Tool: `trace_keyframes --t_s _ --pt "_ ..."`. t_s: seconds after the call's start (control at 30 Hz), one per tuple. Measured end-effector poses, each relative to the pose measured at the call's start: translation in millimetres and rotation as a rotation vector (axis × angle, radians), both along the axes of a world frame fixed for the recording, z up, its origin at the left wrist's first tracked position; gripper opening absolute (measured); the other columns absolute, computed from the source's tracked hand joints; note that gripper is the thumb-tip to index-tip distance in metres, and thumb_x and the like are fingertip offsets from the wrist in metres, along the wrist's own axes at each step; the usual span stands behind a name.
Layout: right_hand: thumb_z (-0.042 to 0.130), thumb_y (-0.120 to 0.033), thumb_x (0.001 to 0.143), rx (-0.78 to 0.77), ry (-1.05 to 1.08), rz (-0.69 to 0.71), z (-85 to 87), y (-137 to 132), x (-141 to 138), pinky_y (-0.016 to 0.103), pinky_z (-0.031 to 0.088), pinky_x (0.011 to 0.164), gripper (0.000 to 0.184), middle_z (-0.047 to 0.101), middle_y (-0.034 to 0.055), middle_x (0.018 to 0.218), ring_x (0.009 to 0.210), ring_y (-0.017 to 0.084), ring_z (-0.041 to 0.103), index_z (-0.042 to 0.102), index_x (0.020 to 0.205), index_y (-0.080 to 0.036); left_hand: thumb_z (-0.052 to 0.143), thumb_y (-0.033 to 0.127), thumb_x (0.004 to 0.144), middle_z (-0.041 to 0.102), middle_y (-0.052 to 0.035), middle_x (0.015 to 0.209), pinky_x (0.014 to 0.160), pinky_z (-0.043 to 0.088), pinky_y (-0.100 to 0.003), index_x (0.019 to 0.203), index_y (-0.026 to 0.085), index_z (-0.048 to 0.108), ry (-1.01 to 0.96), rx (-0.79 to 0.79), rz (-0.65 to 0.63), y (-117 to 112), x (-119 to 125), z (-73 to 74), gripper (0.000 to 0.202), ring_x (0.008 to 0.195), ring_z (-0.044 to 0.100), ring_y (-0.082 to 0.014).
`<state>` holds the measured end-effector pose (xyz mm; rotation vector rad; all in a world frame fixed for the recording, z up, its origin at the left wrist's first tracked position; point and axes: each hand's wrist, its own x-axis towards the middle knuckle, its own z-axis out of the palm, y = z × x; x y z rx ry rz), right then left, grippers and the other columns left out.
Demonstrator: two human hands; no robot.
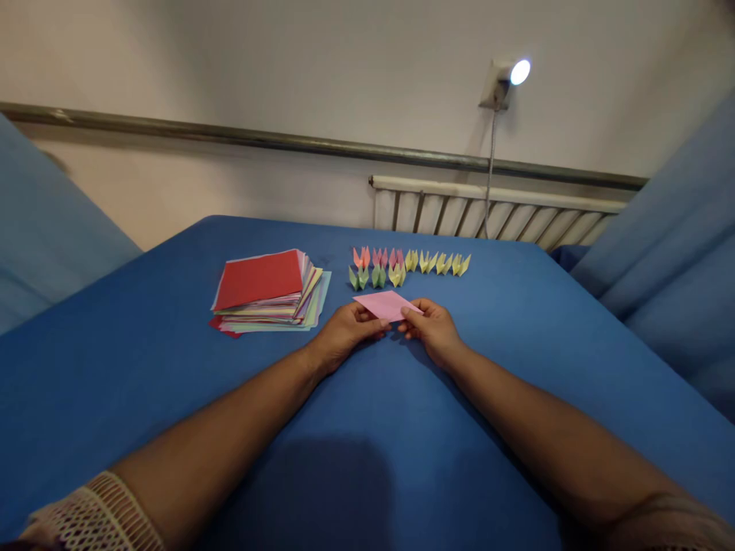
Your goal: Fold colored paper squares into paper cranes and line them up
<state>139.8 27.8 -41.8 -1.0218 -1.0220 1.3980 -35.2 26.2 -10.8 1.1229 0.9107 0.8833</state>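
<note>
Between my two hands is a piece of folded pink paper (383, 304), flat and roughly diamond-shaped, held just above the blue table. My left hand (350, 333) pinches its near left edge, thumb on top and fingers underneath. On the other side, my right hand (432, 329) grips the right corner with the thumb lying over the paper; some fingers are hidden below it. Just beyond the pink paper stand several small folded paper cranes (428, 262) in two rows, coloured orange, pink, yellow and green.
A thick stack of coloured paper (261, 279), red sheet uppermost, lies left of my hands. The blue cloth-covered table (367, 405) reaches back to a wall with a metal rail (258, 139), a radiator (459, 208) and a lit plug-in lamp (520, 72). Blue curtains (683, 252) hang at both sides.
</note>
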Motion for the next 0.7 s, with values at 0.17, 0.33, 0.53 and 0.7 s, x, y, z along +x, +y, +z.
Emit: trace_keyframes --t_s 0.17,0.33,0.53,0.7 --pt "0.071 -0.048 0.069 0.06 -0.143 0.101 -0.8 -2.7 -1.5 0.02 0.043 0.043 0.034 0.065 -0.0002 0.055 0.043 0.009 0.055 0.058 0.074 -0.016 0.077 0.024 0.065 0.069 -0.0046 0.081 0.062 0.045 -0.023 0.096 0.01 0.068 0.025 0.015 0.091 1.3 2.8 -2.4 0.035 0.064 0.058 -0.0105" --pt "0.066 -0.047 0.073 0.069 -0.106 0.153 -1.1 -2.4 -0.9 0.019 0.044 0.043 0.032 0.069 0.0018 0.068 0.049 0.01 0.061 0.059 0.08 -0.017 0.077 0.023 0.064 0.068 -0.0033 0.077 0.06 0.044 -0.023 0.097 0.01 0.068 0.037 0.032 0.11 3.4 2.1 -2.0 0.036 0.063 0.057 -0.0108" --pt "0.067 -0.043 0.072 0.058 -0.131 0.163 -0.8 -3.2 -2.6 0.018 0.043 0.043 0.029 0.069 0.001 0.068 0.048 0.009 0.061 0.058 0.08 -0.017 0.075 0.024 0.065 0.068 -0.0042 0.079 0.06 0.045 -0.024 0.096 0.01 0.068 0.075 0.06 0.104 4.0 1.7 -4.0 0.035 0.063 0.057 -0.0112" --pt "0.069 -0.042 0.07 0.059 -0.155 0.158 -1.2 -2.9 -4.2 0.017 0.04 0.041 0.028 0.068 -0.0005 0.065 0.047 0.009 0.061 0.058 0.077 -0.017 0.074 0.026 0.066 0.068 -0.0031 0.077 0.061 0.044 -0.024 0.093 0.011 0.068 0.133 0.097 0.102 3.2 2.0 -3.7 0.032 0.062 0.057 -0.0114"
